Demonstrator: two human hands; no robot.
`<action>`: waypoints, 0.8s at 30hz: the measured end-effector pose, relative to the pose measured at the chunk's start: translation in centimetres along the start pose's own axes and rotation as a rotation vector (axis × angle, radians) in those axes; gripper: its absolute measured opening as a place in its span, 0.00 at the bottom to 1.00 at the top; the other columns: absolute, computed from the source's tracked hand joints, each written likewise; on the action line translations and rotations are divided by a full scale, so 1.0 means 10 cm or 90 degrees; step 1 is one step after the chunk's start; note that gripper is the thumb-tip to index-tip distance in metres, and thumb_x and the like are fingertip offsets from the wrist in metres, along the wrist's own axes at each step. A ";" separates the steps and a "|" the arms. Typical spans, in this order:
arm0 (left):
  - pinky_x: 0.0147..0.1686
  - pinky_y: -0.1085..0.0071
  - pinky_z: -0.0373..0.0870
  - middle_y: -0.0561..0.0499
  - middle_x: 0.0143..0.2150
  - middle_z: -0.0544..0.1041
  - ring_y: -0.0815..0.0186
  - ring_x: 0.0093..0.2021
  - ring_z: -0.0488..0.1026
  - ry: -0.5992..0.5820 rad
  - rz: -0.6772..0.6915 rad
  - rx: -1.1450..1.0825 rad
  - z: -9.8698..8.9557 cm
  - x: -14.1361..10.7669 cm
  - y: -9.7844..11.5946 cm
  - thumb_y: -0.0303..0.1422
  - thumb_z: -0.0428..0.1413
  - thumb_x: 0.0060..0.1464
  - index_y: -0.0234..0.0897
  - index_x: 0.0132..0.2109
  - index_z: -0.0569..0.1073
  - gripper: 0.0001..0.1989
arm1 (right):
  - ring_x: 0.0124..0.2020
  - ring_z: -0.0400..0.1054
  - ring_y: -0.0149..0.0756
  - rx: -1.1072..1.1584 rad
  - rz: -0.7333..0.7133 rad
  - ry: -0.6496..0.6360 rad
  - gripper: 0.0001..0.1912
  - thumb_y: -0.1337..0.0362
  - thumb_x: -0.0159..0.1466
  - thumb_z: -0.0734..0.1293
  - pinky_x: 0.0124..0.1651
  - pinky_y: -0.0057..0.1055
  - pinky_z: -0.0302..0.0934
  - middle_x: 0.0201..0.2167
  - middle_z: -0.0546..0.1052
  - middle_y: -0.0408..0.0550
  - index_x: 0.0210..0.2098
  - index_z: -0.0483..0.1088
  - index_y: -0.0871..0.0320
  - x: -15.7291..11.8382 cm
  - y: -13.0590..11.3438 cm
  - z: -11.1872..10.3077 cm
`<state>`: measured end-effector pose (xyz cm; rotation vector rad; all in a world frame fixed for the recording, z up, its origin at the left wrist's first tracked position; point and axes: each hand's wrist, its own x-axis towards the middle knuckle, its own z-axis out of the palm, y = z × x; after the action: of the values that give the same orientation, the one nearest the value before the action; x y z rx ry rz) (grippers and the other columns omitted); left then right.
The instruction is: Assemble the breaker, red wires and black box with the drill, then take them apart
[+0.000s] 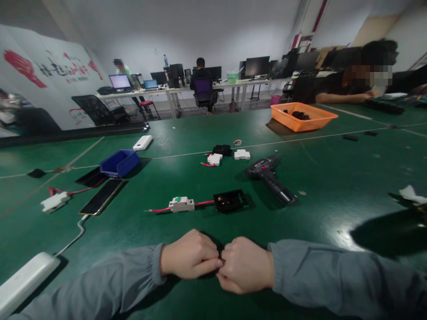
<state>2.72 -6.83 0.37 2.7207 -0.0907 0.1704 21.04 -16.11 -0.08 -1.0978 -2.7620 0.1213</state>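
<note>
1. Hands, two: the left hand [191, 257] and the right hand [246, 266], curled inward and touching; whether they enclose anything, I cannot tell.
2. Just beyond, on the desk [167, 180], one white switch [182, 205] and one black box [230, 201] lie joined by a red wire [204, 203], touched by neither hand.
3. Both look light, hard and smooth, the wire bendy; best taken by the switch's sides, the box supported too.
4. Farther out: three more white switches [242, 154], one drill [267, 171], one phone [102, 198], one blue bin [129, 167], one orange basket [287, 121].
</note>
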 end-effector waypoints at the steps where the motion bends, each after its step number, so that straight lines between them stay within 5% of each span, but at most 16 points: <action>1: 0.28 0.68 0.59 0.52 0.24 0.71 0.69 0.27 0.68 -0.001 0.006 0.012 0.00 0.00 0.00 0.36 0.42 0.67 0.38 0.29 0.66 0.19 | 0.22 0.69 0.35 0.005 -0.010 0.012 0.15 0.60 0.63 0.62 0.24 0.31 0.50 0.21 0.76 0.47 0.23 0.73 0.58 0.00 -0.01 0.00; 6: 0.26 0.67 0.54 0.52 0.23 0.67 0.68 0.26 0.63 0.053 0.044 0.233 -0.14 -0.01 -0.02 0.33 0.47 0.64 0.38 0.27 0.65 0.15 | 0.22 0.69 0.35 0.026 -0.043 0.057 0.15 0.58 0.62 0.63 0.22 0.31 0.49 0.21 0.77 0.46 0.23 0.73 0.57 -0.02 0.06 -0.01; 9: 0.28 0.67 0.56 0.52 0.25 0.67 0.66 0.28 0.64 0.080 -0.029 0.411 -0.36 0.04 -0.08 0.32 0.49 0.63 0.37 0.29 0.66 0.13 | 0.23 0.69 0.33 0.044 -0.057 0.072 0.13 0.58 0.62 0.64 0.23 0.30 0.49 0.22 0.77 0.44 0.24 0.73 0.57 -0.05 0.10 -0.03; 12: 0.36 0.64 0.63 0.46 0.38 0.73 0.61 0.39 0.69 0.040 -0.132 0.512 -0.55 0.17 -0.14 0.37 0.50 0.64 0.37 0.41 0.71 0.10 | 0.23 0.68 0.32 0.052 -0.065 0.076 0.13 0.58 0.62 0.64 0.23 0.31 0.47 0.23 0.77 0.43 0.24 0.72 0.56 -0.07 0.12 -0.03; 14: 0.42 0.61 0.66 0.42 0.48 0.73 0.56 0.46 0.69 0.006 -0.183 0.541 -0.62 0.26 -0.18 0.42 0.50 0.63 0.38 0.52 0.69 0.16 | 0.24 0.68 0.32 0.056 -0.071 0.079 0.13 0.58 0.62 0.64 0.23 0.31 0.45 0.23 0.77 0.42 0.24 0.72 0.56 -0.08 0.13 -0.03; 24: 0.33 0.67 0.69 0.38 0.57 0.68 0.57 0.42 0.73 -0.128 -0.277 0.555 -0.51 0.45 -0.36 0.52 0.48 0.62 0.39 0.61 0.62 0.28 | 0.26 0.70 0.32 0.080 -0.085 0.081 0.13 0.58 0.63 0.64 0.24 0.31 0.47 0.24 0.78 0.42 0.25 0.73 0.56 -0.09 0.18 -0.05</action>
<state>6.93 -1.68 4.15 3.5094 0.6627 -0.2569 22.94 -15.44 0.03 -0.8569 -2.6640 0.1986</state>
